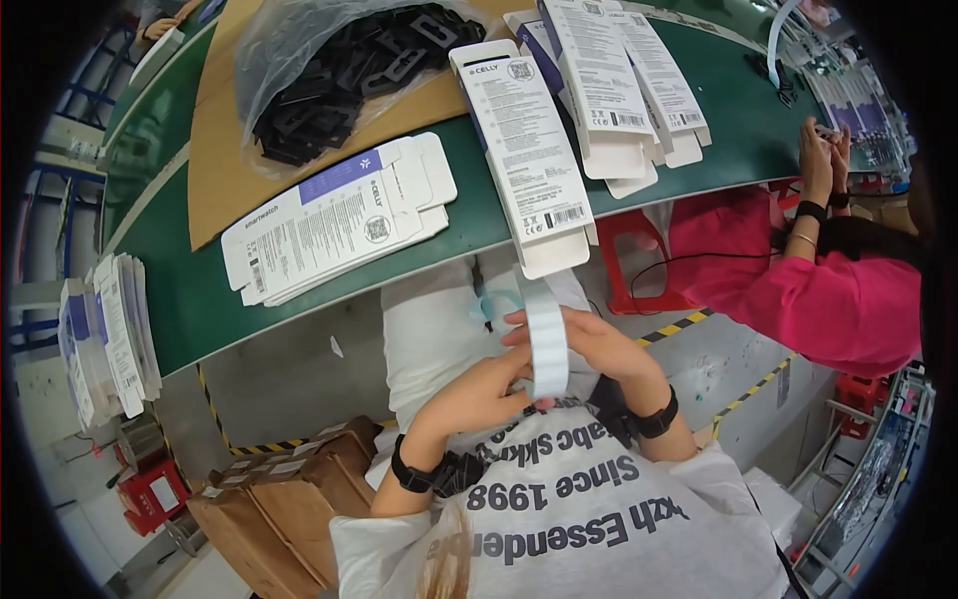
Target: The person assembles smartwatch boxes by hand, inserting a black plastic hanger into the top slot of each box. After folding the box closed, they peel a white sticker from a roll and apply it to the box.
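Above my lap, below the table edge, a pale bluish-white band [548, 344] stands nearly upright between my hands; it looks like a roll or strip of labels seen edge-on. My left hand [484, 397] is closed at its lower left side. From the right, my right hand [601, 344] grips it, its fingers passing behind the band and showing on the left. Some fingertips of both hands are hidden by the band. Just beyond it, a stack of white and purple flat cartons [529, 160] overhangs the table edge, its lowest flap close to the band's top.
On the green table [419, 255] lie another carton stack [334, 220], further cartons [609, 90] and a clear bag [284, 60] of black plastic pieces on cardboard [215, 150]. Cartons [110, 329] stand at left. A co-worker in pink [778, 280] sits right, near a red stool [631, 265]. Brown boxes [289, 499] stand below.
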Demonstrator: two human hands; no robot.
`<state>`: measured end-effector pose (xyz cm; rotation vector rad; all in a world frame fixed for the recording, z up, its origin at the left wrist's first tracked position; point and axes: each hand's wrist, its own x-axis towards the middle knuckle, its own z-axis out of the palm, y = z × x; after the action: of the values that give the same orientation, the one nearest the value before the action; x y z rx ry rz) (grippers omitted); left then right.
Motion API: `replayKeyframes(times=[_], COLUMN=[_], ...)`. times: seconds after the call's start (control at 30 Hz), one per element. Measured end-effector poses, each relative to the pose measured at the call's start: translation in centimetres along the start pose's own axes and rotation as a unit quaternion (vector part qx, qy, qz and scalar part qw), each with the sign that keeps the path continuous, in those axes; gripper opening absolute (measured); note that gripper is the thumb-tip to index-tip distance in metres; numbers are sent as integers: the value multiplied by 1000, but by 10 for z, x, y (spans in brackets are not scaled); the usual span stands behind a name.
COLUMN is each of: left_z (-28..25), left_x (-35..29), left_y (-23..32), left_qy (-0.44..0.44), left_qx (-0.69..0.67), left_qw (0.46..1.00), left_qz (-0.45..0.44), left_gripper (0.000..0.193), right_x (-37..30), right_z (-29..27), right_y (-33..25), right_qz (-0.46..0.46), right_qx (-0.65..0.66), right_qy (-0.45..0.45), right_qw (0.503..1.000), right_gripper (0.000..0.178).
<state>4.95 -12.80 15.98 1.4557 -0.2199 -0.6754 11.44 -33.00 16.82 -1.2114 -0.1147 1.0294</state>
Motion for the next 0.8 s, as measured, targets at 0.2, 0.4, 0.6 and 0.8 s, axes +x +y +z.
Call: replayKeyframes(times=[0.2,0.4,0.6,0.8], left_z=[2,-3,-19,-62], left_x=[-26,-21,-14,-36], left_y=[19,27,33,26], left_qy=[33,83,159,206], left_qx=[-1,-206,-140,51], left_qw=[999,972,972,975], left_qz=[5,81,102,74], left_gripper=[26,19,18,24], right_x=[-15,-12,14,6], right_z=[36,64,68,78], right_y=[-29,-124,-218,-272], right_qz=[-142,-252,-301,-299], right_qx=[6,59,-284,-591], right_qy=[-55,19,141,140], right_qw=[988,966,899,736], right_gripper=[77,103,70,32])
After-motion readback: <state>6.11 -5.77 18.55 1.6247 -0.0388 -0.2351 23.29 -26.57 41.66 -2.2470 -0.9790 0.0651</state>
